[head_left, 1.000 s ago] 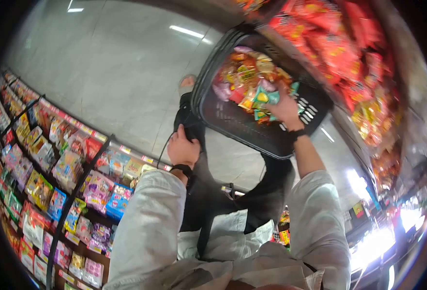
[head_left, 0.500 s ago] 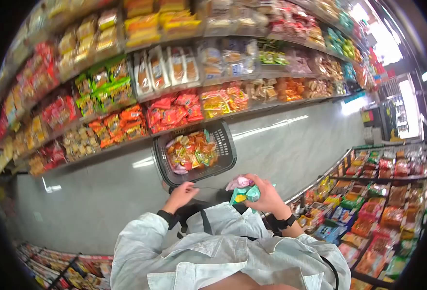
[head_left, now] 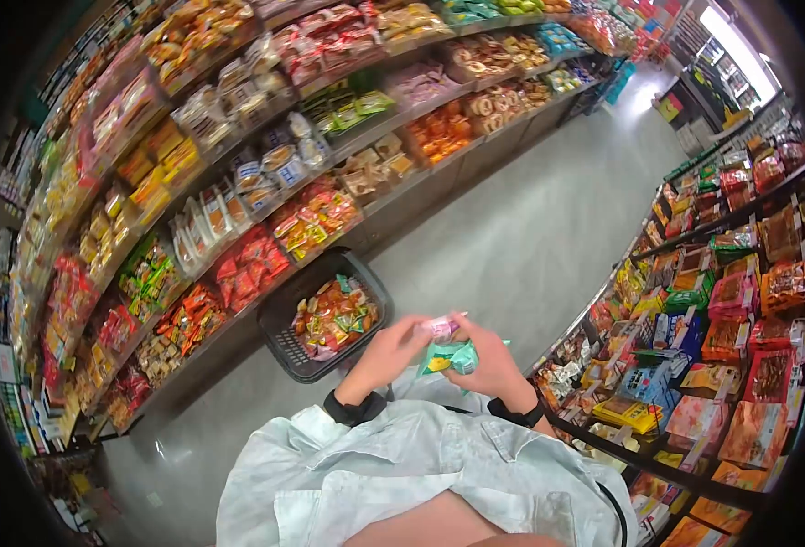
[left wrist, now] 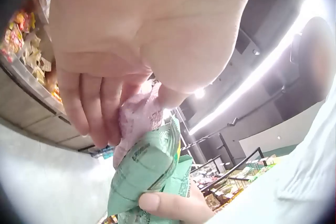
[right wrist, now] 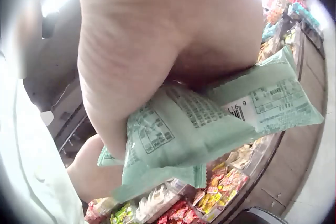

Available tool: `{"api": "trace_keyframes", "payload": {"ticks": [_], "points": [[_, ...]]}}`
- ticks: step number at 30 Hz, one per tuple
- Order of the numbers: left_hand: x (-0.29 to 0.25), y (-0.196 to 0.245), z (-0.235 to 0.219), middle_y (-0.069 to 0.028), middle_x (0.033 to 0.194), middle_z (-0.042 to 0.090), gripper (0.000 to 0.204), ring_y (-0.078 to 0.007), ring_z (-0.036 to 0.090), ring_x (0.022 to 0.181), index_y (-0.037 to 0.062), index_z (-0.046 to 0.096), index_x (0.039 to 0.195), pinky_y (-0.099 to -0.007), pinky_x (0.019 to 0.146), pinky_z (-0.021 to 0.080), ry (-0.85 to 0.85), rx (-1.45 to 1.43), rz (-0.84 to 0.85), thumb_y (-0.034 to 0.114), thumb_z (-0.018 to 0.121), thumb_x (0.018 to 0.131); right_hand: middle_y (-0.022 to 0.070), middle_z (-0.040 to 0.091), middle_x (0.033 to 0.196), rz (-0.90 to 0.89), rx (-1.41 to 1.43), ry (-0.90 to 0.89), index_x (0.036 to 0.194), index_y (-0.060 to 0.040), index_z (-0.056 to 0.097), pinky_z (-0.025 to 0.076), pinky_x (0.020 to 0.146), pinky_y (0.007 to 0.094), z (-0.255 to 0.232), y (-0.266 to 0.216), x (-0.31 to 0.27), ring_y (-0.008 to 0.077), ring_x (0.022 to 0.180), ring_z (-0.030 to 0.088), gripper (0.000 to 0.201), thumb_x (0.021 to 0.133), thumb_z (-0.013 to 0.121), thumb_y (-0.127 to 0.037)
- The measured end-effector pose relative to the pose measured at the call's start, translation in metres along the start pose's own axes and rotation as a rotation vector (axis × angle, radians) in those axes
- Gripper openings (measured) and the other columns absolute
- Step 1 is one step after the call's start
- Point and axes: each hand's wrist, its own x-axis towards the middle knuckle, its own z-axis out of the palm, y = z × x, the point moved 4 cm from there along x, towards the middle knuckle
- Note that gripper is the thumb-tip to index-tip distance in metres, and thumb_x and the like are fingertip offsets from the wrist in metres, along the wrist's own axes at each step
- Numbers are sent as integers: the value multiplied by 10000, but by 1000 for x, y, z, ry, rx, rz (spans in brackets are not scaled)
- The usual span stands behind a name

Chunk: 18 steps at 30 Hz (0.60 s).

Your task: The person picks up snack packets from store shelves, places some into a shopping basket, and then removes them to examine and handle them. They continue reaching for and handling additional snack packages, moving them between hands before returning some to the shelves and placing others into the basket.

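In the head view my right hand [head_left: 492, 365] grips green packets [head_left: 448, 358], and a pink packet [head_left: 441, 328] sits just above them. My left hand [head_left: 384, 354] pinches that pink packet between thumb and fingers; the left wrist view shows this pink packet [left wrist: 140, 115] against the green ones [left wrist: 144, 166]. Printed text and a barcode show on the green packets [right wrist: 184, 124] in the right wrist view, under my right hand [right wrist: 168, 35]. The exact number of packets is unclear.
A dark basket [head_left: 285, 351] of mixed packets stands on the floor [head_left: 512, 219] ahead to the left, beside long snack shelves [head_left: 393, 202]. Another display [head_left: 685, 365] of bagged snacks lies to the right, with a black rail along it.
My right hand has come out of the basket with the green and pink packets. My left hand has moved right and taken hold of the pink one. The view has turned, showing more shelving.
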Motion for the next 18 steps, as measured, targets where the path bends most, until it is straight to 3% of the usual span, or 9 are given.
{"api": "trace_keyframes", "payload": {"ticks": [6, 8, 9, 12, 13, 16, 18], "points": [[75, 26, 38, -154, 1093, 734, 421, -207, 715, 1009, 18, 592, 1299, -356, 898, 538, 1, -18, -4, 381, 528, 1096, 125, 716, 1071, 207, 202, 262, 1570, -30, 385, 548, 921, 375, -52, 50, -7, 269, 1001, 709, 1012, 700, 888, -152], [102, 29, 41, -165, 1093, 727, 414, -208, 715, 991, 15, 551, 1292, -351, 897, 539, 19, -46, -18, 381, 519, 1100, 133, 723, 1071, 244, 198, 259, 1554, -47, 406, 551, 918, 389, -63, 67, 4, 282, 1002, 713, 990, 700, 893, -168], [119, 26, 42, -177, 1025, 724, 393, -219, 714, 935, 34, 504, 1277, -376, 827, 539, 2, -96, -4, 381, 527, 1094, 137, 729, 1065, 240, 165, 230, 1540, -60, 425, 553, 911, 401, -68, 79, 12, 303, 999, 715, 971, 700, 896, -186], [178, 4, 41, -46, 968, 664, 341, -107, 619, 908, 76, 496, 1252, -310, 793, 503, -106, -86, -48, 390, 490, 1119, 143, 734, 1066, 264, 170, 199, 1511, -88, 465, 558, 898, 408, -83, 102, 48, 318, 996, 719, 921, 703, 893, -196], [201, 3, 38, -62, 967, 666, 334, -132, 636, 900, 81, 515, 1247, -324, 788, 506, -110, -106, -18, 387, 493, 1118, 144, 734, 1070, 277, 185, 201, 1504, -96, 476, 559, 895, 406, -91, 108, 63, 315, 996, 720, 905, 704, 890, -192], [269, 22, 20, -203, 881, 684, 380, -335, 688, 814, 69, 515, 1259, -440, 722, 496, -62, -2, 25, 407, 521, 1084, 142, 734, 1078, 286, 91, 209, 1502, -103, 488, 566, 880, 400, -121, 122, 117, 302, 976, 727, 896, 703, 885, -186], [311, 28, 8, -211, 909, 677, 388, -367, 684, 829, 63, 539, 1261, -451, 734, 502, -53, -10, 84, 407, 520, 1082, 139, 735, 1077, 325, 112, 211, 1513, -105, 480, 569, 876, 394, -144, 124, 155, 291, 966, 731, 909, 702, 883, -186]]}}
